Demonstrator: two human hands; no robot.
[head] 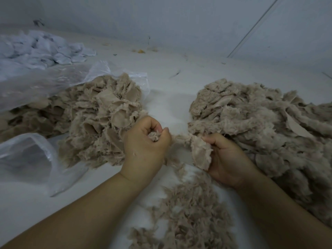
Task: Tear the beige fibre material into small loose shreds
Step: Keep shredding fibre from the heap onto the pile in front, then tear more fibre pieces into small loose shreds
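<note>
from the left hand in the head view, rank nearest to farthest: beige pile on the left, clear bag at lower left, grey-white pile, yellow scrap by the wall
Measured from the left hand:
1. Beige pile, right beside it, to its left.
2. Clear bag, farther left, near edge.
3. Yellow scrap, straight ahead by the wall.
4. Grey-white pile, far left corner.

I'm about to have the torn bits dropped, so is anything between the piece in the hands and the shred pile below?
Nothing visible. The left hand and right hand grip the beige piece directly above the loose shreds on the white surface.
</note>
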